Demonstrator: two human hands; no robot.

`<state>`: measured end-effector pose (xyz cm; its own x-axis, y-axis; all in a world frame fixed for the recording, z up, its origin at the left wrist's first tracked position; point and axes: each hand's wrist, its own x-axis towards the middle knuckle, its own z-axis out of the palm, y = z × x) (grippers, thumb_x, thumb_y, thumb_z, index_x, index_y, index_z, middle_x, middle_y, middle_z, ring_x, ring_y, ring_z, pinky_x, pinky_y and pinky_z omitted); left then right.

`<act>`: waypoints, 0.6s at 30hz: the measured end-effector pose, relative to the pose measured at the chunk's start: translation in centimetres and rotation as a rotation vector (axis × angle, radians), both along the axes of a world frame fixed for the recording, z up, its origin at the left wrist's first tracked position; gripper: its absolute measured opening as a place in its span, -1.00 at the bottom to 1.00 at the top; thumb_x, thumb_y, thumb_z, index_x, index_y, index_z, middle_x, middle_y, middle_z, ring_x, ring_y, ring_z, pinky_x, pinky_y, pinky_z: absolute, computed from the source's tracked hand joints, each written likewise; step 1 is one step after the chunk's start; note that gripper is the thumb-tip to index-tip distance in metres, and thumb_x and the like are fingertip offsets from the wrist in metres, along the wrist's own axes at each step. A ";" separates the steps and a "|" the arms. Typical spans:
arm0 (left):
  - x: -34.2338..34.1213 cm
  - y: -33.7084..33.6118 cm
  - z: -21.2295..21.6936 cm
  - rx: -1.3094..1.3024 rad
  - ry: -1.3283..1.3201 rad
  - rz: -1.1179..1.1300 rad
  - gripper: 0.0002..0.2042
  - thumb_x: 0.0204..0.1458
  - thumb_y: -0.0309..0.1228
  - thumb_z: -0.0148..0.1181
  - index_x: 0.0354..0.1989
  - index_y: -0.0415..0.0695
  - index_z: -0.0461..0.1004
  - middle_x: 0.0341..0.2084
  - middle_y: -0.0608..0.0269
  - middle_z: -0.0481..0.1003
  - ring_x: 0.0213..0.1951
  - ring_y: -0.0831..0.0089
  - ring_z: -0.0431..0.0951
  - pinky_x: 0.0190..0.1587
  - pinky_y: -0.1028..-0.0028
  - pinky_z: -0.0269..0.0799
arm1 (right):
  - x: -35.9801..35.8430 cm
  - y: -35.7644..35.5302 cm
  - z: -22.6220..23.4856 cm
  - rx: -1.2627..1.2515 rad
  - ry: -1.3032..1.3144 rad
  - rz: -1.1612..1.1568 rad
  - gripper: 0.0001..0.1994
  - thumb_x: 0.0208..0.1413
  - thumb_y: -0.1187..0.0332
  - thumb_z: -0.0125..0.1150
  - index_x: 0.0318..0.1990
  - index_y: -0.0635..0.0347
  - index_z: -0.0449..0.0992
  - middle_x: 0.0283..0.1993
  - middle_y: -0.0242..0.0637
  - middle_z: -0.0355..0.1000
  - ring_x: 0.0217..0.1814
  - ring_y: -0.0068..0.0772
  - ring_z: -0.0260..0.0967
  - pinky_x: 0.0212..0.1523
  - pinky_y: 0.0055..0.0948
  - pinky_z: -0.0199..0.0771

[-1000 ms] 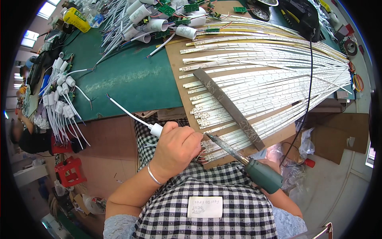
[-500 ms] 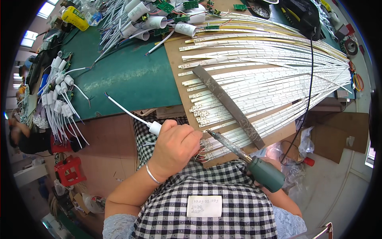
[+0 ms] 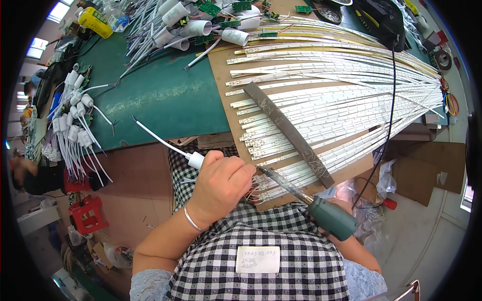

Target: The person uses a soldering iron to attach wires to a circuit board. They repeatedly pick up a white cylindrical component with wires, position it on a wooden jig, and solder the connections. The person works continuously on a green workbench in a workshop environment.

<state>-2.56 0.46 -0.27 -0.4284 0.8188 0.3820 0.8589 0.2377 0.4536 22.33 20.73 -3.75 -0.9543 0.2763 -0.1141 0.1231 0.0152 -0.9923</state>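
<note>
My left hand [image 3: 226, 183], fingers pinched together, holds a white cable [image 3: 159, 138] by its white plastic cap [image 3: 195, 160]; the cable's bare end points up to the left. Behind the green handle of a soldering iron [image 3: 332, 218], my right hand [image 3: 343, 204] is mostly hidden as it grips the tool. The iron's tip lies just beside my left fingertips, at the ends of the nearest white LED strips [image 3: 321, 100]. Contact at the tip is too small to tell. A dark flat bar [image 3: 288, 134] lies across the strips.
Strips fan over a brown board [image 3: 221, 70] on the green table [image 3: 165, 105]. White tubes with circuit boards [image 3: 198, 27] pile at the back, and capped cables [image 3: 75, 118] hang off the left edge. A black cord [image 3: 393, 95] crosses at right. A red stool [image 3: 88, 214] stands lower left.
The soldering iron has shifted slightly left and down, its tip closer to my left fingertips. My left hand and the white cable stay almost still.
</note>
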 end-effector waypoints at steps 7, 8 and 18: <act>0.0 0.0 -0.1 -0.004 -0.003 -0.004 -0.74 -0.30 -0.60 0.38 -0.37 -0.14 0.53 -0.49 0.31 0.46 -0.43 0.36 0.46 -0.31 0.32 0.29 | -2.0 0.5 2.3 0.026 0.039 -0.009 -0.53 -0.02 0.01 0.40 -0.28 0.33 0.54 -0.23 -0.14 0.53 -0.21 -0.27 0.50 -0.15 -0.38 0.48; 0.0 0.0 -0.1 -0.003 -0.005 -0.005 -0.74 -0.30 -0.60 0.38 -0.37 -0.14 0.53 -0.49 0.31 0.46 -0.43 0.36 0.46 -0.31 0.32 0.29 | -2.0 0.4 2.2 0.011 0.042 -0.018 -0.52 -0.02 -0.01 0.40 -0.28 0.32 0.54 -0.23 -0.15 0.53 -0.21 -0.27 0.50 -0.15 -0.37 0.48; 0.0 0.0 0.0 -0.013 -0.008 0.002 -0.75 -0.29 -0.60 0.38 -0.37 -0.13 0.53 -0.49 0.31 0.46 -0.43 0.36 0.46 -0.31 0.32 0.30 | -1.6 0.2 1.6 -0.024 0.067 -0.040 -0.47 -0.05 -0.04 0.42 -0.20 0.33 0.55 -0.19 -0.17 0.53 -0.18 -0.25 0.49 -0.10 -0.35 0.47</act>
<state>-2.58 0.45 -0.25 -0.4330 0.8227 0.3682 0.8548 0.2452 0.4573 20.76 20.93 -2.14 -0.9482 0.3124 -0.0572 0.0562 -0.0122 -0.9983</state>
